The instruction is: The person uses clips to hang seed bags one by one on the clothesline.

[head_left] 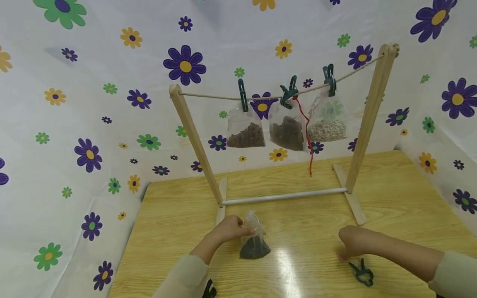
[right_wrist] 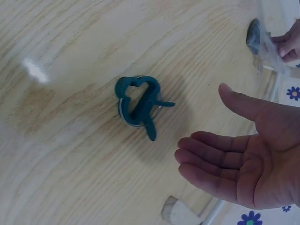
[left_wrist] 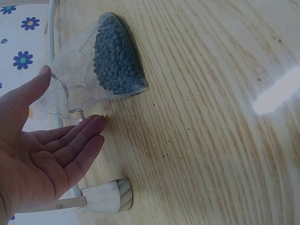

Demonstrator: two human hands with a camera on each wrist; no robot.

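Note:
In the head view my left hand (head_left: 230, 228) is at the top of a sheer drawstring bag (head_left: 255, 247) with dark pellets in its bottom. The left wrist view has the mesh neck of the bag (left_wrist: 77, 75) between my spread thumb and loosely bent fingers. My right hand (head_left: 354, 243) hovers over the table, right beside a green plastic clip (head_left: 362, 273). Seen from the right wrist, that hand's thumb and fingers are apart with nothing between them, and the clip (right_wrist: 138, 102) lies just beyond the fingertips.
A wooden stand (head_left: 367, 120) with a rope line is at the back of the table (head_left: 179, 248). Three clipped bags hang from it: brown lumps (head_left: 246, 135), dark pieces (head_left: 288, 133) and pale grains (head_left: 328, 129). Red string (head_left: 307, 124) dangles from the middle clip. A white bar (head_left: 285, 196) joins the feet.

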